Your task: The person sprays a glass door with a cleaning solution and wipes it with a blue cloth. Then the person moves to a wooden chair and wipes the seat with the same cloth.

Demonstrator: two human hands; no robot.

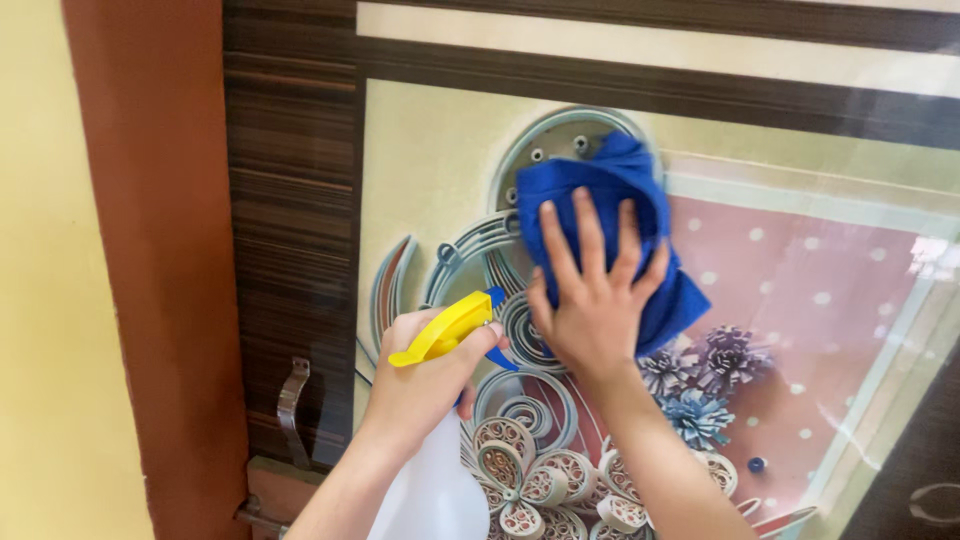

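Two bare hands are working at a decorated door panel (820,330) seen from the head view. The right hand (597,290) is lying flat with fingers spread, pressing a blue cloth (625,185) against the panel's glossy picture; its grip is released rather than clenched, the palm simply pinning the cloth. The cloth is bunched into a rough oblong whose long axis is running from the upper left, over a pale round ornament (560,140), down to the lower right, where a corner is sticking out past the wrist.

The left hand (420,385) is grasping the neck of a spray bottle (430,495), its grip clenched around it just below the yellow trigger head (445,328). The bottle is standing nearly upright, its white translucent body hanging below the fist toward the bottom edge, and its blue nozzle tip (496,297) is pointing up and to the right, toward the cloth, just beside the right hand's thumb.

The panel is showing curled paper-like scrolls, pale flowers (530,480) and a pink dotted field. A dark striped wood frame (290,230) is bordering it, with a metal handle (290,405) low on the left, beside a brown door jamb (150,250) and a yellow wall (45,300).
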